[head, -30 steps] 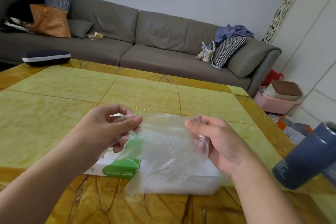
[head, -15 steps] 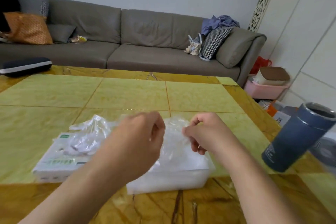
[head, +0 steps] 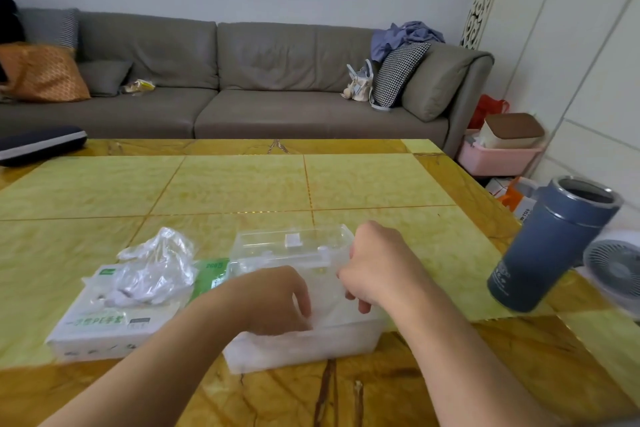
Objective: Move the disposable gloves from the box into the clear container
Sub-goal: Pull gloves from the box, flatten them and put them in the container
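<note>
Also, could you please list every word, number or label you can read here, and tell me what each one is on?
"200": on the green end of the glove box, near its top corner.
Large green characters along the front of the glove box: visible, but too blurred to read with confidence.
Small green tag and small dark label on the glove box: too small to read.
White print low on the blue flask: blurred, unreadable.
Print on the packaging on the floor: unreadable.

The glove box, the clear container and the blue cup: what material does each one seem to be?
Glove box: probably matte printed cardboard, with folded flat faces. Clear container: rigid transparent plastic; the table shows through its raised lid. Blue cup: matte blue coating with a shiny bare rim, likely steel.
</note>
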### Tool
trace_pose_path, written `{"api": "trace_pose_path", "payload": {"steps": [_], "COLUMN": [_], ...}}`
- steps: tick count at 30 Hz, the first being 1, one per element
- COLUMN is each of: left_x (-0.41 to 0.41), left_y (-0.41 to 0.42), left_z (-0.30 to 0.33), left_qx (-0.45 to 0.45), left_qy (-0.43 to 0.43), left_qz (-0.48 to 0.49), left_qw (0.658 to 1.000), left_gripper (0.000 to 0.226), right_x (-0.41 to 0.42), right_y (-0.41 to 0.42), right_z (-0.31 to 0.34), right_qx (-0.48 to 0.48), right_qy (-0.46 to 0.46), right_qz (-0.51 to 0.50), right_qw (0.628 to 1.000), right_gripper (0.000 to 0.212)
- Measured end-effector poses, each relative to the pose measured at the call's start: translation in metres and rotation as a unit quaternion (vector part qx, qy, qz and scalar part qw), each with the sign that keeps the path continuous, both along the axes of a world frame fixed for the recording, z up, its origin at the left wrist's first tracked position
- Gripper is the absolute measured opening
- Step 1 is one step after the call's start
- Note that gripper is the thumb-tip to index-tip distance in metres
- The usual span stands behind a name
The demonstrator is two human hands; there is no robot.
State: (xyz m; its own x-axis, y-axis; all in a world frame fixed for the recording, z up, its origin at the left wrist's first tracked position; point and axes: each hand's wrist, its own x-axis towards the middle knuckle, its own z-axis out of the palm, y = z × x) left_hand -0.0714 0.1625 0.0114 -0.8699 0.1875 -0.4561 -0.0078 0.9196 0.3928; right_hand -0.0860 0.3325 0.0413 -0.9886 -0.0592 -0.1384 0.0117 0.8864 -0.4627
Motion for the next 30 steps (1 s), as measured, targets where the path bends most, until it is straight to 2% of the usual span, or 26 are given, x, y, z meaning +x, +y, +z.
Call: {"api": "trace_pose_path", "payload": {"steps": [3,5,9,11,13,16,18,21,24,27,30], "left_x": [-0.002,-0.001,0.006,0.009,0.011,0.010,0.008,0.003,-0.004,-0.005,-0.005], "left_y": [0.003,0.002,0.001,0.002,0.003,-0.002,-0.003,-0.004,-0.002,-0.002,-0.002], "left_z": [0.003,0.007,0.014,0.011,0.004,-0.004,-0.005,-0.006,-0.007,-0.007,-0.007], "left_qx": [-0.010,-0.021,0.003,0.012,0.013,0.036,0.040,0.018,0.003,0.001,-0.007], "left_qy": [-0.024,0.003,0.191,0.230,0.210,0.123,0.070,0.026,-0.005,-0.025,-0.019], "left_qz": [-0.001,0.006,0.033,0.026,0.009,0.012,0.011,0.001,-0.006,-0.012,-0.024], "left_qw": [1.000,1.000,0.981,0.973,0.977,0.992,0.997,1.000,1.000,1.000,1.000], "left_gripper": [0.020,0.023,0.011,0.015,0.030,0.052,0.058,0.055,0.050,0.047,0.039], "right_x": [0.002,0.001,0.000,0.000,0.002,0.006,0.007,0.007,0.008,0.017,0.025], "right_y": [0.000,-0.001,-0.003,-0.003,-0.003,-0.006,-0.004,-0.003,-0.004,-0.007,-0.016], "right_z": [0.000,0.001,0.001,0.002,0.003,0.007,0.008,0.008,0.010,0.022,0.031], "right_qx": [0.028,0.045,0.071,0.075,0.077,0.091,0.099,0.118,0.153,0.175,0.114], "right_qy": [0.011,0.014,0.013,0.013,0.012,0.003,0.000,0.007,-0.004,0.019,0.094], "right_qz": [0.003,0.009,0.017,0.022,0.031,0.044,0.047,0.037,0.040,0.043,0.060], "right_qw": [1.000,0.999,0.997,0.997,0.996,0.995,0.994,0.992,0.987,0.983,0.987], "right_gripper": [0.019,0.018,0.011,0.014,0.018,0.025,0.026,0.023,0.031,0.026,0.013]}}
